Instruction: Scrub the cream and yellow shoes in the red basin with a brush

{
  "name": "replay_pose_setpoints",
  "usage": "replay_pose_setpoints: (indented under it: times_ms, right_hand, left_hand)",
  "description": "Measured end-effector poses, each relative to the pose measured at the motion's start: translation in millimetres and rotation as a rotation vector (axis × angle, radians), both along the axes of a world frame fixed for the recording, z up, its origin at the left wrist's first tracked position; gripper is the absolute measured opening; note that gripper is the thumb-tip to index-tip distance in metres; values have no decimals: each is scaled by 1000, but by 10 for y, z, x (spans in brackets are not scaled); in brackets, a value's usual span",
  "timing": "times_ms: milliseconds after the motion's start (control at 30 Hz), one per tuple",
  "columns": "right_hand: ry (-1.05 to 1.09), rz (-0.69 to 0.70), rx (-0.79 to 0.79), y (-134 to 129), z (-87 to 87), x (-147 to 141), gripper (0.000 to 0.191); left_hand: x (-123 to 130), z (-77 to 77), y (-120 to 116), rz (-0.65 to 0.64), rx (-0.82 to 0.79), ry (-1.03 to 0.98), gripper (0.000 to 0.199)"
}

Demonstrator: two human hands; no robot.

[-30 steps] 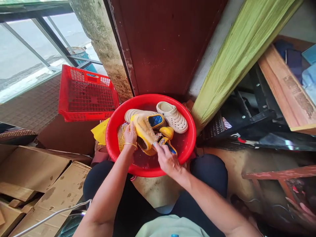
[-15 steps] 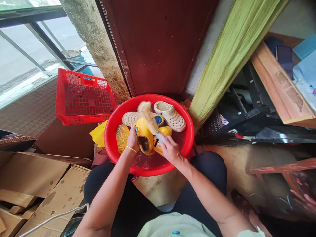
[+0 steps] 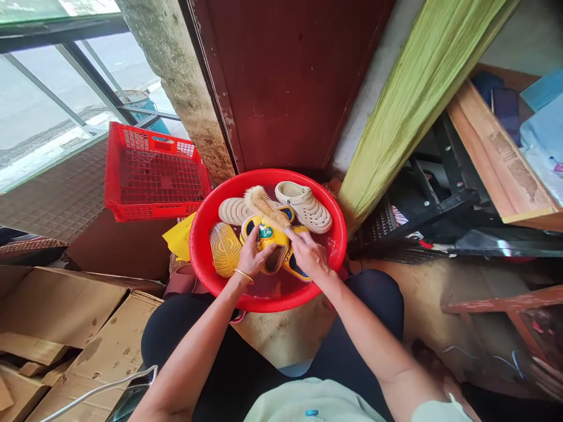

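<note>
My left hand (image 3: pixel 255 258) grips a yellow slipper (image 3: pixel 280 235) with a green figure on its strap, held over a red basin (image 3: pixel 272 302). My right hand (image 3: pixel 311 258) is closed round the handle of a scrub brush (image 3: pixel 266 206), whose pale bristles lie across the slipper's upper side. Under and beside my right hand rests another yellow slipper (image 3: pixel 295 267), partly covered. At the basin's left lies a yellow slipper (image 3: pixel 225 248) with its ridged sole up. A beige clog (image 3: pixel 306 206) and a beige sole (image 3: pixel 232 210) are behind. Shallow water covers the basin's bottom.
A red plastic crate (image 3: pixel 153 210) stands left of the basin, with yellow material (image 3: pixel 179 237) beside it. Flattened cardboard (image 3: pixel 92 346) lies at the left. A dark red door (image 3: pixel 290 88) and a green curtain (image 3: pixel 396 111) are behind. Part of another person's hand (image 3: pixel 548 378) shows at the right.
The yellow slipper in my left hand has turned, so its green figure now faces up. My left hand has moved slightly right and down; the brush remains in my right hand.
</note>
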State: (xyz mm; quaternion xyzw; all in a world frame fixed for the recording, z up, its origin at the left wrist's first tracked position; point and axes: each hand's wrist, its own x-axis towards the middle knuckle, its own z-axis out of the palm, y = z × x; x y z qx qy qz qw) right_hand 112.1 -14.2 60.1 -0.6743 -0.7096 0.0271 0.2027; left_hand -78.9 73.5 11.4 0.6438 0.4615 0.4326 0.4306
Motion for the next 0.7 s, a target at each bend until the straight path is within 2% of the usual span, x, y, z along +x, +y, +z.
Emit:
replay_pose_setpoints:
  times_ms: [100,267,433,533,600,700]
  right_hand:
    - [37,-79,46,20,-19,45,48]
    - [9,51,27,-59,-89,45,51]
    - [129,-131,78,-24,-48,276,47]
    - [168,-16,130,-95,-40,209,48]
    - [121,36,87,-139,-53,123,49]
    - [73,-72,-17,-111,-70,136,50]
  left_hand:
    - [40,-66,-21,-1,132,152,73]
    - [79,-128,-38,76,127,208,74]
    - [64,-19,-106,92,165,145,95]
    - [102,54,-152,85,222,185,100]
    - [143,67,-177,81,237,182,101]
    - [188,30,-211,19,195,156,103]
